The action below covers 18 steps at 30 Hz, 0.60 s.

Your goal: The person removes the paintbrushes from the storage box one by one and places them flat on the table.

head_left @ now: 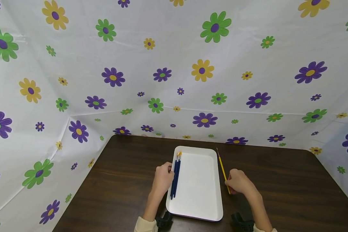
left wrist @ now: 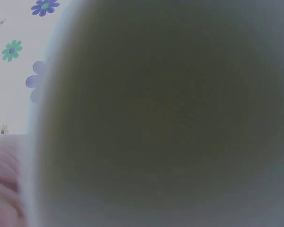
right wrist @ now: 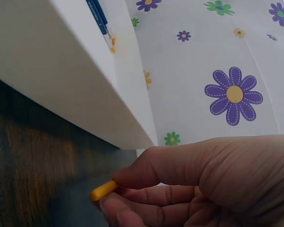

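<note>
A white tray (head_left: 199,180) lies lengthwise on the table, with my left hand (head_left: 162,176) gripping its left rim. Inside, along that same side, lie dark blue paintbrushes (head_left: 176,177), at least two, their orange-tipped bristles facing the far end. To the right of the tray, my right hand (head_left: 240,183) pinches a yellow paintbrush (head_left: 222,167) near the lower end of its handle, bristles pointing away from me. The handle's rounded yellow end (right wrist: 103,190) sticks out between thumb and fingers in the right wrist view. A large blurred shape hides most of the left wrist view.
The dark brown wooden table (head_left: 287,187) extends to both sides of the tray. A white cloth (head_left: 174,58) with green, purple and yellow flowers hangs behind and at the sides. The tray's tall side wall (right wrist: 71,80) stands close to the right hand.
</note>
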Available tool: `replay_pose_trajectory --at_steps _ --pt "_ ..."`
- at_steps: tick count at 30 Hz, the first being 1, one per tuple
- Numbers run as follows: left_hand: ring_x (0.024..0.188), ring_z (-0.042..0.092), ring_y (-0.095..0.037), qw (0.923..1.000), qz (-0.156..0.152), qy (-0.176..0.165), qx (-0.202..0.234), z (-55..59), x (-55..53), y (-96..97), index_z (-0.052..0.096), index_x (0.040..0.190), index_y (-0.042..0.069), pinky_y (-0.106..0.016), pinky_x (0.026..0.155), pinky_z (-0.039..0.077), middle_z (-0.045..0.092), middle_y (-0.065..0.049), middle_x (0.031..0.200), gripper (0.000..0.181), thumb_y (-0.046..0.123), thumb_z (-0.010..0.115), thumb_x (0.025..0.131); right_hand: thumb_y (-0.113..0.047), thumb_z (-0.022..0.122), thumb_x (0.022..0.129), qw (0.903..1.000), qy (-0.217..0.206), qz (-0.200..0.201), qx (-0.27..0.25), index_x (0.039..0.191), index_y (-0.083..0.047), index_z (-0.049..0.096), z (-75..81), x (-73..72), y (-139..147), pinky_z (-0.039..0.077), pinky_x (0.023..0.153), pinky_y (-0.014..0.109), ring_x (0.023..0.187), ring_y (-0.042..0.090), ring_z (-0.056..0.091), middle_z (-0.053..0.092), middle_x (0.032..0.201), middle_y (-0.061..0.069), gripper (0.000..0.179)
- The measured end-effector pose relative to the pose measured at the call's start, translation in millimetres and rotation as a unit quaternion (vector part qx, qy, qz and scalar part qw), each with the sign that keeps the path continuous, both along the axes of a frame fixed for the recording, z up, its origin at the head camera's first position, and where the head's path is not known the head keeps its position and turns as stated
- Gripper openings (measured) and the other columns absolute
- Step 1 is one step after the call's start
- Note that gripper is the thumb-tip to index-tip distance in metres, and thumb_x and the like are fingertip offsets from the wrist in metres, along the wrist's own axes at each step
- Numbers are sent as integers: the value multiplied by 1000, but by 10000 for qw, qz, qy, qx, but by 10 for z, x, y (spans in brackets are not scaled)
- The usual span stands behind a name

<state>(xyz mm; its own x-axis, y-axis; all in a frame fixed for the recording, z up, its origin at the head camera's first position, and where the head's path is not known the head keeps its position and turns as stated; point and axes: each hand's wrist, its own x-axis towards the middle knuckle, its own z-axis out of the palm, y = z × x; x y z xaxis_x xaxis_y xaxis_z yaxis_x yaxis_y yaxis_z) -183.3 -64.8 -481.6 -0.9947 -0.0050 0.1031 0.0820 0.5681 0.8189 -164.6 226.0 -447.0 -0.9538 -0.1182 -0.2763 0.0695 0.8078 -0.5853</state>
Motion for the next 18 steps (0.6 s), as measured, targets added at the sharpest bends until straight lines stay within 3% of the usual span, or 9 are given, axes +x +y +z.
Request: replay_pose_trajectory --at_steps 8,18 --pt "74 67 -25 9998 127 97 -78 11 4 34 69 111 -12 -42 67 57 72 -19 92 24 -10 59 89 6 63 91 9999 -93 -78 -46 67 -1 58 -46 5 21 54 52 30 49 15 58 58 56 6 26" --pt "75 67 -24 9996 242 108 -27 0 3 50 70 110 -11 -43 68 58 73 -18 92 24 -10 59 89 7 64 90 9996 -267 -83 84 68 0 57 -76 -18 54 55 53 31 50 16 59 59 57 7 25"
